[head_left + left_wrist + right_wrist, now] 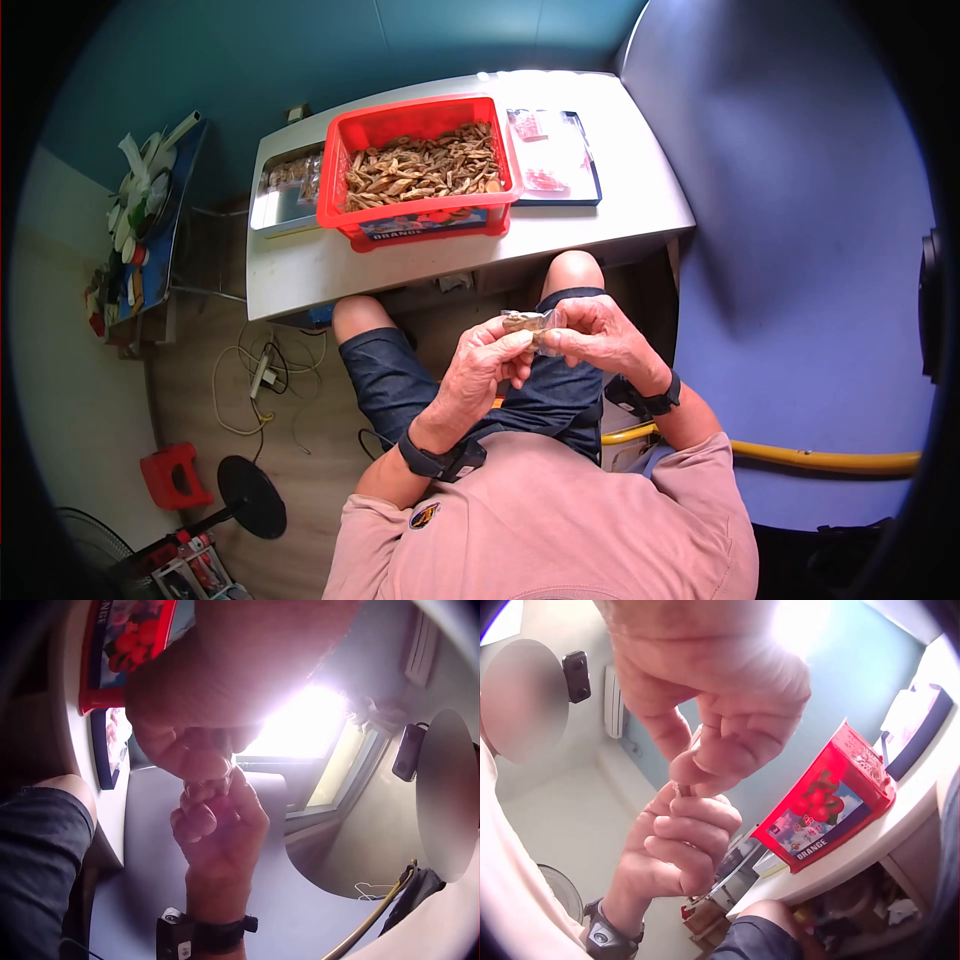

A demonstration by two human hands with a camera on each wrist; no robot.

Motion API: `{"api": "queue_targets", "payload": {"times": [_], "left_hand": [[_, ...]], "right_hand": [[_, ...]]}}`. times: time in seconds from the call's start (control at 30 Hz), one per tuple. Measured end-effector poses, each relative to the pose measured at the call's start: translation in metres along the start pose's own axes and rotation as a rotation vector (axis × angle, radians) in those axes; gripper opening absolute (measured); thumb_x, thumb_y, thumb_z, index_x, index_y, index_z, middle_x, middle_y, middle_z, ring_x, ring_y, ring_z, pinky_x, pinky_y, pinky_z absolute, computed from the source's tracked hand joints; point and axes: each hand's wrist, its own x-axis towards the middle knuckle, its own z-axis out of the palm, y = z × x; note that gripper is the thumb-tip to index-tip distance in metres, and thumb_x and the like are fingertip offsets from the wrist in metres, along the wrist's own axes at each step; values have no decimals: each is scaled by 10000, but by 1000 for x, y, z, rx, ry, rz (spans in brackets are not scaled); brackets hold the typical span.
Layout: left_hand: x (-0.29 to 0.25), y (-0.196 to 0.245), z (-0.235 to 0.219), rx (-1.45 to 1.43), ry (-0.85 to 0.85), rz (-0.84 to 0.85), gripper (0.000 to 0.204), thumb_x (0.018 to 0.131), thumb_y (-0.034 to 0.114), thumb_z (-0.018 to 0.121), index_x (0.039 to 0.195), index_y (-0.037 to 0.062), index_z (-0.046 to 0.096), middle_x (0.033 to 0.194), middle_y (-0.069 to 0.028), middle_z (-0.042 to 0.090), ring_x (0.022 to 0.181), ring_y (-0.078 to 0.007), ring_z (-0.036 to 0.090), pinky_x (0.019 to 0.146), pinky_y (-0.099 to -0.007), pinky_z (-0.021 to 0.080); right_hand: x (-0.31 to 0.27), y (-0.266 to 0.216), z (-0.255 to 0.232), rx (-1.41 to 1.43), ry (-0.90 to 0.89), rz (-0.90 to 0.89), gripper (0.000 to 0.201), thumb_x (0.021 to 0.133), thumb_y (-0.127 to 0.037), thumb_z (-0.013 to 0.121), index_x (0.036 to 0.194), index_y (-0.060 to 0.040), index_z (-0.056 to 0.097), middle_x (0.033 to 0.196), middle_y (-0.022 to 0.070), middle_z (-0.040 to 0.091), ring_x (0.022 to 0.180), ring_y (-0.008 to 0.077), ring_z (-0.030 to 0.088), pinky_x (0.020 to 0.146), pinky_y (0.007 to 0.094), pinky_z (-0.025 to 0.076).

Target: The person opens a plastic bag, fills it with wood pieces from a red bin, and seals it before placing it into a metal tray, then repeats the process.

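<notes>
Over the person's lap, both hands hold a small clear plastic bag with pale brown content at its left end. The left hand pinches the left end between thumb and fingers. At the other end, the right hand grips the clear film with its thumb and fingers. Seen from the left wrist, the fingertips of the right hand meet those of the left. In the right wrist view the left hand has its fingers curled, and the bag is mostly hidden behind the fingers.
A red plastic basket full of dried brown pieces stands on the white table. Left of it lies a tray with packets; to its right, a dark-edged tray with red-and-white packets. Cables lie on the floor.
</notes>
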Motion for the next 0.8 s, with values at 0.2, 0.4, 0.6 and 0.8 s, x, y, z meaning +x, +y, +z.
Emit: {"api": "queue_targets", "payload": {"times": [0.2, 0.4, 0.6, 0.8], "left_hand": [[-2, 2, 4, 209, -20, 14, 202, 959, 199, 680, 1069, 30, 671, 802, -11, 650, 616, -59, 579, 562, -191, 483], [-4, 5, 5, 249, 13, 55, 153, 937, 183, 695, 984, 43, 656, 768, -24, 657, 624, -77, 605, 592, -231, 519], [-3, 4, 0, 286, -46, -23, 147, 952, 183, 669, 937, 41, 637, 760, -53, 675, 596, -97, 628, 565, -226, 524], [-2, 11, 1, 100, -33, -124, 142, 965, 177, 652, 999, 41, 628, 792, -101, 710, 584, -139, 676, 511, -223, 544]], "right_hand": [[-1, -1, -1, 8, 13, 19, 218, 941, -175, 704, 794, -31, 631, 651, -39, 555, 567, 26, 497, 498, 200, 360], [-2, -4, -1, -62, 25, 60, 259, 933, -203, 722, 758, -41, 623, 626, -41, 540, 557, 28, 474, 493, 206, 351], [-1, 0, -6, -118, -64, 41, 241, 940, -213, 714, 797, -36, 635, 635, -36, 545, 565, 36, 490, 502, 215, 378], [-1, -19, -5, -359, -83, 29, 193, 957, -172, 618, 848, -14, 632, 643, 5, 552, 567, 82, 556, 528, 253, 443]]}}
